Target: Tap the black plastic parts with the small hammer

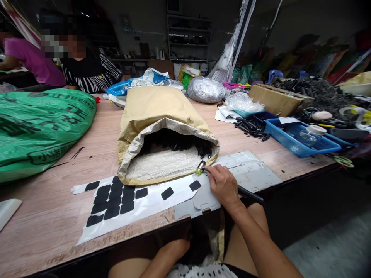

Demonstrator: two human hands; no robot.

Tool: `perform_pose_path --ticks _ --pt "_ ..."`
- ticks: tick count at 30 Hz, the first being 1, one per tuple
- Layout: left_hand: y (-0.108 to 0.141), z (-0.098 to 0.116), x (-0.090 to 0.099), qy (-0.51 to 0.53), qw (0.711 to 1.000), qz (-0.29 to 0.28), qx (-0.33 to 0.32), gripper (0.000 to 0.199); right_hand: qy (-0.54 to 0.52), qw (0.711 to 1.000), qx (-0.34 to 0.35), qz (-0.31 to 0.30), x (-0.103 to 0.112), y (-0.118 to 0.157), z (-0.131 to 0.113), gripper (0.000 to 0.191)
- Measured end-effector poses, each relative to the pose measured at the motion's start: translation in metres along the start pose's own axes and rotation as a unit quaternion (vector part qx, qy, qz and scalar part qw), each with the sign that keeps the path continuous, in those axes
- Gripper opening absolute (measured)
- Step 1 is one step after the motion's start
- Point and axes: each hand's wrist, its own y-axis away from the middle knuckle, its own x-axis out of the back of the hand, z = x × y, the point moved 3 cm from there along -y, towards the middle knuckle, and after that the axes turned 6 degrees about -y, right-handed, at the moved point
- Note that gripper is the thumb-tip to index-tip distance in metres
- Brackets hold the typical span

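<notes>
My right hand (223, 184) is closed around the black handle (251, 194) of a small hammer. The hammer's head (200, 167), metallic with a yellow-green face, is by the front lip of a tan woven sack (166, 100). The sack lies on its side, its mouth towards me, with many black pieces (176, 142) inside. Below the table edge, in shadow, is my left hand (183, 242); its fingers are hidden. White backing sheet (116, 224) with several black rounded-square pads (111, 211) lies before the sack, partly on a grey flattened board (246, 170).
To the left bulges a green sack (43, 131), near black tweezers (77, 153). A blue tray (301, 143), black parts (251, 128) and a cardboard box (278, 99) crowd the right. Two people sit across at the far left; one wears a striped sleeve (108, 69).
</notes>
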Motion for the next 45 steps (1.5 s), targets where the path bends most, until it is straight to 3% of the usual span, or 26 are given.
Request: perform_pose_path --ticks 2,4,6,9,11,12,13,14,17,21,25,29,31,37,41,45 --pt "0.011 0.012 0.008 -0.029 0.999 -0.040 0.001 0.034 0.001 1.000 -0.001 -0.003 0.000 0.000 0.000 0.028" --pt "0.026 0.033 0.026 -0.066 0.989 -0.122 -0.051 0.032 0.005 1.000 -0.003 -0.004 -0.001 0.000 0.000 0.028" --pt "0.041 0.060 0.056 -0.083 0.963 -0.205 -0.156 0.028 0.008 1.000 -0.004 -0.003 -0.001 0.001 -0.001 0.028" --pt "0.039 0.091 0.118 0.021 0.942 -0.225 -0.250 0.032 0.010 1.000 -0.008 -0.005 -0.001 0.001 -0.001 0.027" --pt "0.015 0.097 0.160 0.054 0.957 -0.150 -0.243 0.034 0.009 1.000 -0.011 -0.008 -0.001 0.001 -0.001 0.027" --pt "-0.002 0.095 0.181 0.038 0.972 -0.060 -0.224 0.032 0.008 1.000 -0.012 -0.009 -0.001 0.001 -0.001 0.027" --pt "-0.021 0.090 0.201 0.005 0.982 0.065 -0.179 0.029 0.005 1.000 -0.013 -0.010 -0.001 0.001 -0.001 0.027" --pt "-0.040 0.084 0.219 -0.033 0.975 0.187 -0.117 0.027 0.002 1.000 -0.014 -0.011 -0.001 0.000 -0.001 0.027" --pt "-0.087 0.071 0.245 -0.073 0.941 0.329 -0.023 0.033 -0.008 1.000 -0.018 -0.013 0.000 0.000 -0.001 0.027" --pt "-0.116 0.066 0.252 -0.105 0.918 0.381 0.039 0.030 -0.014 0.999 -0.028 -0.018 0.001 -0.001 -0.001 0.027" --pt "-0.116 0.069 0.250 -0.125 0.913 0.383 0.063 0.019 -0.017 0.999 -0.035 -0.022 0.001 -0.002 -0.001 0.026" --pt "-0.091 0.067 0.246 -0.124 0.915 0.380 0.056 0.020 -0.017 0.999 -0.035 -0.023 0.001 -0.002 -0.001 0.026" --pt "-0.069 0.063 0.239 -0.108 0.922 0.371 0.023 0.019 -0.018 0.999 -0.035 -0.022 0.001 -0.002 -0.001 0.026" --pt "-0.003 0.045 0.193 -0.012 0.956 0.280 -0.088 0.018 -0.013 0.999 -0.029 -0.018 0.000 -0.001 0.001 0.028" --pt "0.008 0.033 0.171 0.008 0.953 0.275 -0.127 0.016 -0.005 1.000 -0.026 -0.014 0.000 0.000 0.000 0.027" --pt "0.006 0.027 0.164 0.017 0.943 0.297 -0.148 0.016 0.005 1.000 -0.021 -0.009 0.000 0.001 -0.001 0.025"
